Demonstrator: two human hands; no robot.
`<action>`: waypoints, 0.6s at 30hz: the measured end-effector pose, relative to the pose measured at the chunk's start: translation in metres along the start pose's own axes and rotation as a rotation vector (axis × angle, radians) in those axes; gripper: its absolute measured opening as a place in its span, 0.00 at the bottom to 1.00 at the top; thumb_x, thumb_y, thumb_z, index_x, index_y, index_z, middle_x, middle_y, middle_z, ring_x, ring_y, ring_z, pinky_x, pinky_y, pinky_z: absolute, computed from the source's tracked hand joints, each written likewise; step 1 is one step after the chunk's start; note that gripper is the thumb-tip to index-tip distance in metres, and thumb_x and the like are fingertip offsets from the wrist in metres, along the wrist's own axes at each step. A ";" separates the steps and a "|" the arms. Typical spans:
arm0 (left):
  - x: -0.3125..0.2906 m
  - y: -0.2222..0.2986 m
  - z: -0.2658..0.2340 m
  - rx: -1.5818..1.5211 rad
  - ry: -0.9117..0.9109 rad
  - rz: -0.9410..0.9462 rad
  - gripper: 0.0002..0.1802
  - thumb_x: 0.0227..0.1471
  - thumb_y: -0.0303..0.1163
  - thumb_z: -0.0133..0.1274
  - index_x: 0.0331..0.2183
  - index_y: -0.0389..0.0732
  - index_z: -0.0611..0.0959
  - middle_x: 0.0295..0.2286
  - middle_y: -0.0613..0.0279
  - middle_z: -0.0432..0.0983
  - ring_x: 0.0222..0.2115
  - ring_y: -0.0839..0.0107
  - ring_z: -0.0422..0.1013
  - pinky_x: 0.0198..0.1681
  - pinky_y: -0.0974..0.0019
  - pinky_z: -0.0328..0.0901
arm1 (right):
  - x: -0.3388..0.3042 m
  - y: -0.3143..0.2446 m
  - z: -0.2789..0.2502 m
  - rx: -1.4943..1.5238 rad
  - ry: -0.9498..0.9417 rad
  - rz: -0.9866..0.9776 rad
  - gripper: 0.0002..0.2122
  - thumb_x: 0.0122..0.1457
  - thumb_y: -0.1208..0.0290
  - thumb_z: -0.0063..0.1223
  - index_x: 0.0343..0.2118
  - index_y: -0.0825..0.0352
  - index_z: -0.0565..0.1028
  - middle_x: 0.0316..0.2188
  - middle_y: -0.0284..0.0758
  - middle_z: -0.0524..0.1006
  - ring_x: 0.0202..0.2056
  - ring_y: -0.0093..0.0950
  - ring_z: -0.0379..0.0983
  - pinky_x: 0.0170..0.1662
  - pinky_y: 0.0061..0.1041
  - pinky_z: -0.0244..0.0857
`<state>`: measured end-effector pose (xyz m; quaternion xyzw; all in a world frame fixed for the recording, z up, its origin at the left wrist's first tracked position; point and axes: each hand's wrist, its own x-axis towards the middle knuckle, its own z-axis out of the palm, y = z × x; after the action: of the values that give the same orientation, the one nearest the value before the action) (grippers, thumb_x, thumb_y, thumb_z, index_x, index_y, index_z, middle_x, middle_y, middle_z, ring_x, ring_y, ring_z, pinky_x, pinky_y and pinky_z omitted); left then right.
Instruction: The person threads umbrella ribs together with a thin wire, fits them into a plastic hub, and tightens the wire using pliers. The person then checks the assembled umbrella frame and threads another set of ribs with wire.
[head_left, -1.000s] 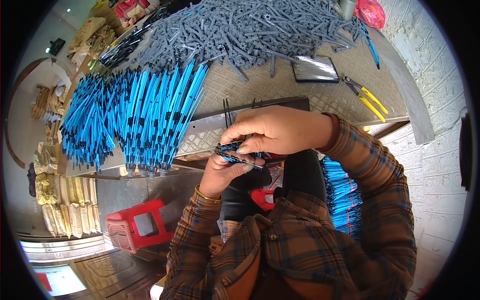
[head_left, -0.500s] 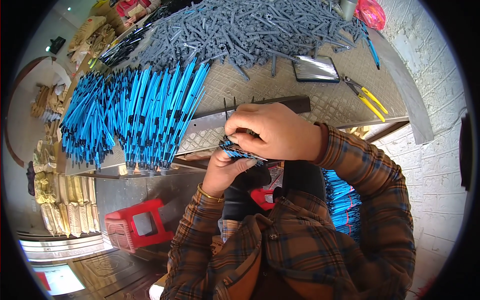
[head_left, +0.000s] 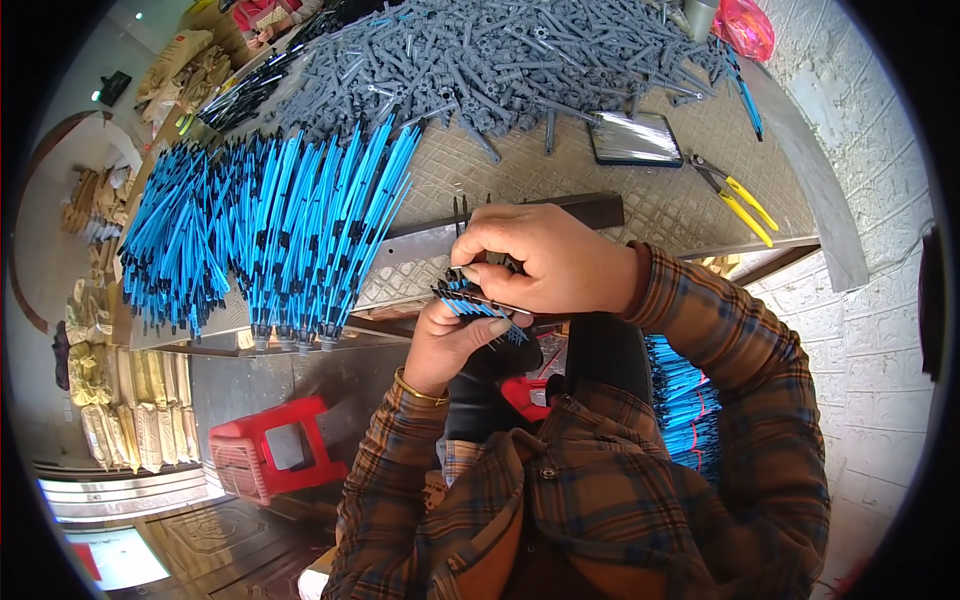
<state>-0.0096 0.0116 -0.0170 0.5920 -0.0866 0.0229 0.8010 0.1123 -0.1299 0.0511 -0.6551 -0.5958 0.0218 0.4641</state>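
My left hand [head_left: 447,345] is closed round a small bundle of thin blue rods [head_left: 470,307] with black joints and ends, its thumb lying along the near side. Bent over the top of that bundle is my right hand [head_left: 550,255], thumb and forefinger pinched together at the black fittings. What the pinch holds is hidden by the fingers. A thin shiny length crosses the bundle below the right thumb. Just beyond the right knuckles, dark thin pins [head_left: 460,210] stand up by a long dark metal bar [head_left: 590,209] at the table's near edge.
Blue rod assemblies [head_left: 300,230] lie in a wide stack on the left. A heap of grey plastic tubes [head_left: 450,70] covers the back. Right of it are a tray of thin metal wires [head_left: 636,138] and yellow-handled pliers [head_left: 735,200]. A red stool [head_left: 290,450] stands below left.
The bundle in my left hand has turned slightly, so more blue rods show between the hands and past the left thumb. My right hand stays at its top, barely shifted.
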 end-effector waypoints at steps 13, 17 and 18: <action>0.000 0.000 -0.004 0.110 -0.016 0.012 0.14 0.48 0.19 0.52 0.39 0.37 0.77 0.34 0.62 0.76 0.39 0.73 0.70 0.46 0.67 0.63 | 0.004 0.002 0.007 0.047 0.024 0.000 0.07 0.48 0.78 0.51 0.32 0.67 0.71 0.27 0.36 0.72 0.28 0.33 0.71 0.30 0.27 0.64; 0.000 0.002 -0.003 0.094 -0.029 -0.001 0.13 0.48 0.19 0.52 0.38 0.37 0.78 0.34 0.62 0.76 0.40 0.74 0.70 0.46 0.68 0.62 | 0.004 0.002 0.007 0.056 0.018 0.000 0.07 0.48 0.77 0.52 0.32 0.67 0.71 0.27 0.36 0.72 0.27 0.34 0.71 0.30 0.27 0.64; 0.000 0.002 -0.003 0.093 -0.029 0.000 0.13 0.48 0.19 0.52 0.38 0.37 0.78 0.34 0.62 0.76 0.40 0.74 0.70 0.46 0.68 0.62 | 0.004 0.001 0.006 0.069 -0.012 0.010 0.07 0.48 0.77 0.52 0.32 0.67 0.71 0.27 0.36 0.72 0.27 0.34 0.71 0.30 0.27 0.64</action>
<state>-0.0100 0.0152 -0.0158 0.6289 -0.0969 0.0182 0.7712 0.1111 -0.1227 0.0491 -0.6415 -0.5943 0.0486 0.4827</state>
